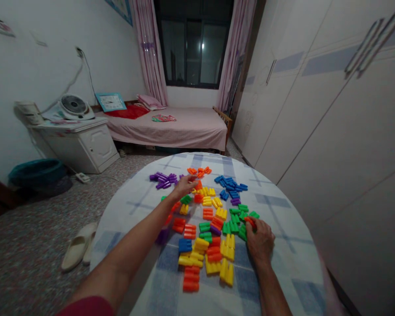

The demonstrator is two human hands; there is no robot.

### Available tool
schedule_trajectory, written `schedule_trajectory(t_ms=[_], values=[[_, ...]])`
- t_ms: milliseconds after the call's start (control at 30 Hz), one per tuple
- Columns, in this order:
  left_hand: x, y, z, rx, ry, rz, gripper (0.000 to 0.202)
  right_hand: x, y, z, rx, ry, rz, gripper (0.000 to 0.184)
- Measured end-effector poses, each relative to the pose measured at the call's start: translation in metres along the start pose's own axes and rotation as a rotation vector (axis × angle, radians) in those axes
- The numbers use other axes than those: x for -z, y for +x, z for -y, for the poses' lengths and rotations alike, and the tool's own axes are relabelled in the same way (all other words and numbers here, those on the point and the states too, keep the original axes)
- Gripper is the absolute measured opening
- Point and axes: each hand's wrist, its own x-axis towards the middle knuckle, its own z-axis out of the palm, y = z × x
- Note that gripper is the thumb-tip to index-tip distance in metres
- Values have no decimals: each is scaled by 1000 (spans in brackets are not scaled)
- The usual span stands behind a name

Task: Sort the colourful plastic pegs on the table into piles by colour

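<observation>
Left hand (184, 186): stretched to the far side beside orange blocks (207, 170), grasp impossible to tell
Right hand (262, 240): pinching a red-orange block (249, 220) by the green blocks (234, 227)
Round cloth-covered surface (283, 252): strewn with blue blocks (229, 184) far right, purple blocks (163, 179) far left, yellow blocks (228, 248) nearer
Background: pink-covered bed (191, 127) below a dark window (193, 50)

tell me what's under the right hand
An orange-red block shows at the fingertips of the right hand, with green blocks just beside it. What lies beneath the palm is covered, so any blocks there can't be seen.
</observation>
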Motion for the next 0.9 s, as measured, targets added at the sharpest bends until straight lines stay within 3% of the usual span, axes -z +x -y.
schedule_trajectory(t_ms=[133, 333, 467, 700, 900], values=[[10, 13, 16, 61, 98, -80, 40, 0, 0, 0, -3, 9, 7, 33], [8, -15, 47, 95, 301, -76, 26, 0, 0, 1, 6, 15, 9, 32], [5, -24, 46, 83, 386, -59, 22, 0, 1, 1, 5, 23, 14, 31], [5, -30, 35, 85, 474, 92, 26, -1, 1, -1, 8, 30, 19, 30], [-8, -19, 29, 124, 610, 75, 32, -1, 1, -1, 17, 42, 16, 30]])
